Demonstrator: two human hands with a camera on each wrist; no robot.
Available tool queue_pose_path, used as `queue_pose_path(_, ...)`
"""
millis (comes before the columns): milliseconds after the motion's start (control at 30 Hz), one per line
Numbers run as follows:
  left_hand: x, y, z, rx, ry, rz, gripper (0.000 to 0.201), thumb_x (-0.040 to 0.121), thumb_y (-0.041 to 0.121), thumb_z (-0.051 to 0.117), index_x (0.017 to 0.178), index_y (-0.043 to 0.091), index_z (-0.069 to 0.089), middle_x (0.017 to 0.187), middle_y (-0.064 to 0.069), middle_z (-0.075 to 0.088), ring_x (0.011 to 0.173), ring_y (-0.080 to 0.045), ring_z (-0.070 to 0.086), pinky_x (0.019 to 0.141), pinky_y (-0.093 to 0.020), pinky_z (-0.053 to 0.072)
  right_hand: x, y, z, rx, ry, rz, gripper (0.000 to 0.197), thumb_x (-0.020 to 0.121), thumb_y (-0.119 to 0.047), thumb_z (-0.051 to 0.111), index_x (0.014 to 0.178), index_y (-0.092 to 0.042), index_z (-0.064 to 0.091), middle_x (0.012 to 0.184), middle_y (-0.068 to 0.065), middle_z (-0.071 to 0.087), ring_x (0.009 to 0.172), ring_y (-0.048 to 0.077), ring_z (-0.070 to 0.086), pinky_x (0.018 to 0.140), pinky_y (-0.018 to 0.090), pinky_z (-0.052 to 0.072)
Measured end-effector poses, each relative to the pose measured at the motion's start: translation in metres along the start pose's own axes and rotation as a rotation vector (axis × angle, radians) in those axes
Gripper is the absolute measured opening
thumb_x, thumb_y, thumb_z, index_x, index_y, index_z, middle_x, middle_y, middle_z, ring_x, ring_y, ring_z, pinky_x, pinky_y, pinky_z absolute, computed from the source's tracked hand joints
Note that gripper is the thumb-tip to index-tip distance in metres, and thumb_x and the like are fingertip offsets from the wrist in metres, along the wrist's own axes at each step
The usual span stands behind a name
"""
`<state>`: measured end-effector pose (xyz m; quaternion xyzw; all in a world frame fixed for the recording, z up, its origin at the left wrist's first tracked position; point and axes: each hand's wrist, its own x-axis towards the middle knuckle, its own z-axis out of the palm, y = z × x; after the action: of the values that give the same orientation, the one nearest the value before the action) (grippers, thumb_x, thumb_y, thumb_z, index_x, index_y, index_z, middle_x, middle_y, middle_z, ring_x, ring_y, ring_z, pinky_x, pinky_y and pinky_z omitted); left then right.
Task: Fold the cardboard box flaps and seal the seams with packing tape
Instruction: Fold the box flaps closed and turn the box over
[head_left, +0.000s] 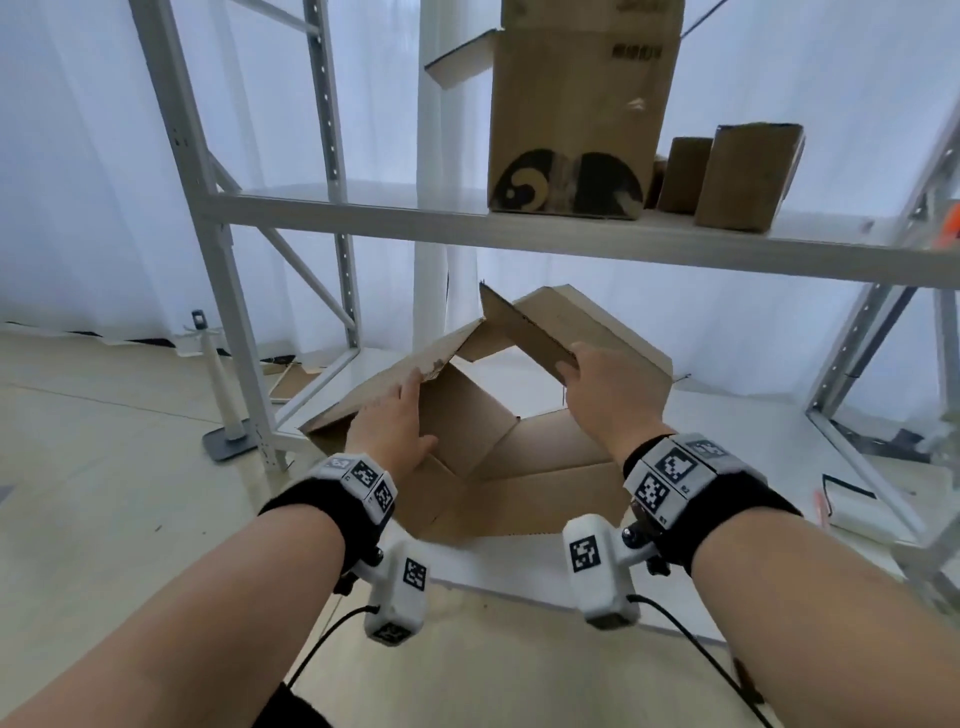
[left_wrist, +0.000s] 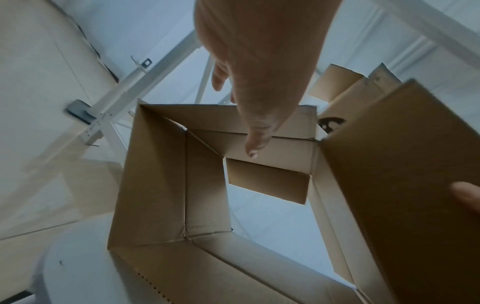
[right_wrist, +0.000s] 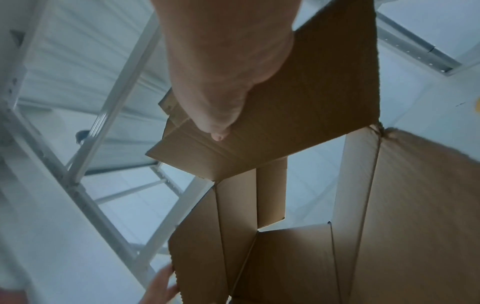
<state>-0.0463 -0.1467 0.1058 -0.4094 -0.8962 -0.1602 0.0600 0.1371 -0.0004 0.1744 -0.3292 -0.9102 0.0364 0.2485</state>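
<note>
A brown cardboard box lies open on the white lower shelf, and the shelf shows through its partly folded far flaps. My left hand grips the raised left flap, with the fingers outside and the thumb inside. The right hand pinches the raised right flap at its edge, its thumb lying on the inner face. Both flaps stand tilted up and outward.
On the upper shelf of the white metal rack stand a tall printed box and two small boxes. A white post on a grey base is on the floor at left. A white object lies at right.
</note>
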Motion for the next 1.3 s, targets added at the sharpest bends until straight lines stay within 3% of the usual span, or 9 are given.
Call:
queue_pose_path(167,0.006,-0.013,-0.026,-0.101,0.093,-0.037,0.054,0.093,0.035,0.053,0.140,0.015,0.033,0.136,-0.009,0.049,0.121,-0.028,0.050,0.097,-0.044,0.044,-0.003,0.015,-0.035,0.154,0.155,0.016,0.031,0.100,-0.029,0.043,0.122,-0.012,0.057,0.104,0.008,0.066,0.094,0.028,0.059,0.075,0.033,0.045)
queue_pose_path(367,0.019,-0.006,-0.050,0.035,0.040,0.007,0.035,0.100,0.030,0.038,0.130,0.018,0.051,0.123,-0.009,0.058,0.110,-0.028,0.057,0.093,-0.042,0.047,-0.020,0.034,-0.031,0.224,0.261,0.059,0.026,0.098,-0.031,0.046,0.100,-0.010,0.061,0.085,0.008,0.066,0.080,0.030,0.059,0.071,0.038,0.050)
queue_pose_path(500,0.025,0.007,-0.072,-0.004,0.237,0.115,0.025,0.101,0.016,0.033,0.112,0.009,0.055,0.102,-0.016,0.064,0.092,-0.036,0.061,0.080,-0.043,0.049,-0.032,0.048,-0.019,0.294,0.316,0.130,0.026,0.098,-0.032,0.046,0.098,-0.011,0.062,0.080,0.007,0.066,0.075,0.032,0.059,0.068,0.039,0.050)
queue_pose_path(700,0.034,0.051,-0.086,-0.093,0.446,0.312,0.024,0.102,0.022,0.037,0.107,0.009,0.057,0.094,-0.009,0.065,0.082,-0.027,0.062,0.079,-0.041,0.051,-0.028,0.055,0.000,0.232,-0.022,0.319,0.035,0.095,-0.034,0.049,0.120,-0.015,0.062,0.113,0.007,0.066,0.104,0.029,0.060,0.084,0.033,0.046)
queue_pose_path(967,0.035,0.067,-0.075,-0.140,0.406,0.493,0.026,0.099,0.023,0.044,0.111,0.011,0.064,0.100,-0.005,0.069,0.091,-0.025,0.061,0.089,-0.037,0.040,-0.040,0.044,0.003,0.393,-0.042,0.267,0.050,0.093,-0.029,0.050,0.142,-0.023,0.037,0.113,0.006,0.063,0.103,0.026,0.059,0.087,0.034,0.046)
queue_pose_path(1033,0.031,0.067,-0.071,-0.148,0.354,0.524,0.026,0.098,0.025,0.047,0.109,0.012,0.066,0.096,-0.004,0.070,0.088,-0.023,0.062,0.089,-0.038,0.042,-0.036,0.045,0.003,0.503,-0.055,0.307,0.046,0.095,-0.016,0.043,0.140,-0.022,0.040,0.112,0.011,0.062,0.093,0.025,0.063,0.079,0.035,0.053)
queue_pose_path(1133,0.027,0.062,-0.063,-0.162,0.337,0.519,0.025,0.097,0.027,0.049,0.108,0.013,0.067,0.096,-0.003,0.071,0.087,-0.022,0.063,0.094,-0.041,0.044,-0.032,0.049,0.011,0.576,-0.242,0.394,0.044,0.095,0.000,0.040,0.136,-0.017,0.044,0.123,0.018,0.058,0.080,0.025,0.067,0.051,0.028,0.057)
queue_pose_path(1200,0.026,0.058,-0.061,-0.162,0.348,0.516,0.025,0.097,0.026,0.049,0.108,0.013,0.067,0.097,-0.004,0.071,0.088,-0.023,0.063,0.091,-0.043,0.046,-0.035,0.049,0.018,0.466,-0.311,0.382,0.044,0.097,-0.012,0.046,0.140,-0.015,0.040,0.133,0.014,0.053,0.085,0.025,0.066,0.054,0.028,0.058)
queue_pose_path(1300,0.025,0.058,-0.062,-0.174,0.412,0.546,0.024,0.097,0.024,0.050,0.108,0.012,0.068,0.096,-0.005,0.071,0.088,-0.025,0.063,0.090,-0.045,0.045,-0.044,0.041,0.018,0.425,-0.274,0.379,0.066,0.091,-0.056,0.046,0.140,-0.011,0.040,0.135,0.009,0.051,0.096,0.026,0.063,0.078,0.043,0.058)
